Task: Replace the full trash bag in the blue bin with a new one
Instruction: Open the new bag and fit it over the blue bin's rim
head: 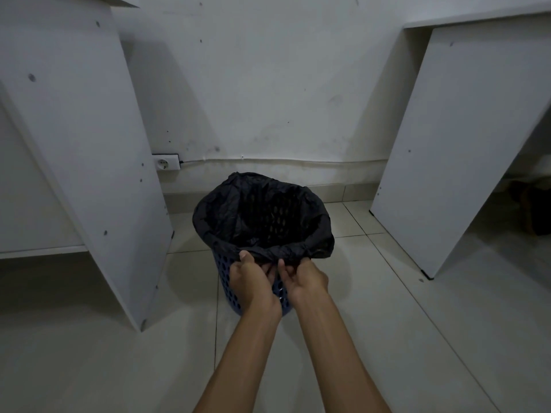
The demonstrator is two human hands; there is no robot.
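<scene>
The blue bin [227, 281] stands on the pale tiled floor [387, 323] in the centre of the frame, between two white panels: one panel [80, 138] at the left and one [447, 138] at the right. The bin is round, and its plastic wall is full of small holes. It stands upright, so its long axis is vertical and its mouth opens upward, toward the camera. A black trash bag [262, 216] lines it. The bag is thin and wrinkled, its edge is folded outward over the rim, and the pattern of holes shows faintly through the far inner side. At the back of the rim one corner of the bag rises to a small peak.

Both hands are at the near edge of the rim, just below the centre of the frame. The left hand [249, 278] and the right hand [302, 277] are almost touching each other, and each one pinches the folded edge of the bag with closed fingers.

A wall socket [166, 163] is in the white wall behind, at the left of the bin.
</scene>
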